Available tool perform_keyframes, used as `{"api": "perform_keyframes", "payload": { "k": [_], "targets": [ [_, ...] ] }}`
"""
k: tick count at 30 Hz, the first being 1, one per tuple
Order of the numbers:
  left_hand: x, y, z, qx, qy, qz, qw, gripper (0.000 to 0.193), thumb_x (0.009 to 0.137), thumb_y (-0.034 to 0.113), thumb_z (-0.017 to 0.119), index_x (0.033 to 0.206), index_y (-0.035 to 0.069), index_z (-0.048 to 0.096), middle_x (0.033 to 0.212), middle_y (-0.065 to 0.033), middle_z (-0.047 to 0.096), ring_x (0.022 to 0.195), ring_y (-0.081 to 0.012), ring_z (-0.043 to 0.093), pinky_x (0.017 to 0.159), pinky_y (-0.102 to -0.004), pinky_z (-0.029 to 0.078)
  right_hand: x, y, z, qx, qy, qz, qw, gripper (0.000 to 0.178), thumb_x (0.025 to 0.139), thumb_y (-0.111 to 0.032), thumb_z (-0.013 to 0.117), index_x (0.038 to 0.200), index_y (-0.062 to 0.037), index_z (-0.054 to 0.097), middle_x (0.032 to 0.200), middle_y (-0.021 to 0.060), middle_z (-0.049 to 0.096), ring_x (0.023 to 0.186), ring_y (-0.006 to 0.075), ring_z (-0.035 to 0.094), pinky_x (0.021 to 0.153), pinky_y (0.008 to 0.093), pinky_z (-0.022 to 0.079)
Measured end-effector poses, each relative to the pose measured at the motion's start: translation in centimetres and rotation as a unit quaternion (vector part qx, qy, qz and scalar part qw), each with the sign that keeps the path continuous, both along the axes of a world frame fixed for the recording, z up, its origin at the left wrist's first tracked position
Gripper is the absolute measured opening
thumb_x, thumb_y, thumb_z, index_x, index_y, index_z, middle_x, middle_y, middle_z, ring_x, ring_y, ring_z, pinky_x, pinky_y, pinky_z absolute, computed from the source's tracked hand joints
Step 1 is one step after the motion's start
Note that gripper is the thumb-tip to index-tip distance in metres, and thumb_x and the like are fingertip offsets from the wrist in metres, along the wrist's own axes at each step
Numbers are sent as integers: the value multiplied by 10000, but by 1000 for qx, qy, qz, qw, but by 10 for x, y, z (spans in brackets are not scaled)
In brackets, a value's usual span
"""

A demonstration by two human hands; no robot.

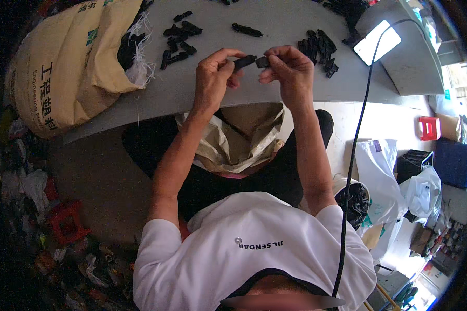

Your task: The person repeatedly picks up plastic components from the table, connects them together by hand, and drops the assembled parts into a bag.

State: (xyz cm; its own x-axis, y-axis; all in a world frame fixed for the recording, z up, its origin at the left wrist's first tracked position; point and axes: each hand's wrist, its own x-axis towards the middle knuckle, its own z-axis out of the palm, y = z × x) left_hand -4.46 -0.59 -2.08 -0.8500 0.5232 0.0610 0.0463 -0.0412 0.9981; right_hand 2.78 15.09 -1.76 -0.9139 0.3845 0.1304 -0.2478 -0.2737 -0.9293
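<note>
From my remote seat I see left hand pinching a black elongated plastic-looking piece between thumb and fingers, right hand pinching a small dark-grey blocky piece; both pieces sit between the hands, facing ends close, can't tell if touching. Hands are above the near side of a smooth grey tabletop, lone black slim piece beyond, open tan woven sack at the lap
</note>
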Motion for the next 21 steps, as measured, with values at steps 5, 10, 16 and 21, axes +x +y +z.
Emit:
{"api": "perform_keyframes", "payload": {
  "k": [5, 10, 16, 21],
  "targets": [
    [12, 2, 3, 97, -51, -45, 993, 186, 911, 90, 465, 986, 20, 621, 741, -41, 609, 579, -63, 517, 526, -216, 447, 9, -25, 4, 35, -41, -64, 997, 57, 832, -17, 607, 865, 26, 591, 756, 74, 625, 550, 125, 597, 493, 241, 508],
    [25, 0, 9, 29, -19, -60, 998, 137, 901, 107, 516, 955, 10, 597, 769, -29, 599, 604, -68, 517, 553, -217, 446, 13, -31, -9, 166, 2, -92, 982, 77, 811, -38, 651, 829, 12, 595, 762, 56, 634, 684, 112, 599, 601, 258, 496],
    [35, -9, 16, 21, 93, -35, 995, 175, 900, 96, 523, 1050, 11, 556, 853, -53, 599, 673, -77, 541, 576, -224, 468, 29, -32, 8, 276, -39, -92, 956, 132, 728, 4, 694, 820, -8, 600, 839, 72, 584, 764, 152, 587, 646, 255, 495],
    [47, -16, 29, -6, 149, -31, 988, 257, 906, 132, 533, 1132, 12, 510, 988, -101, 579, 839, -156, 577, 727, -285, 486, 37, -29, 13, 260, 55, -74, 961, 188, 680, 47, 703, 811, -2, 578, 1054, 90, 477, 929, 188, 554, 658, 261, 519]
  ]
}}
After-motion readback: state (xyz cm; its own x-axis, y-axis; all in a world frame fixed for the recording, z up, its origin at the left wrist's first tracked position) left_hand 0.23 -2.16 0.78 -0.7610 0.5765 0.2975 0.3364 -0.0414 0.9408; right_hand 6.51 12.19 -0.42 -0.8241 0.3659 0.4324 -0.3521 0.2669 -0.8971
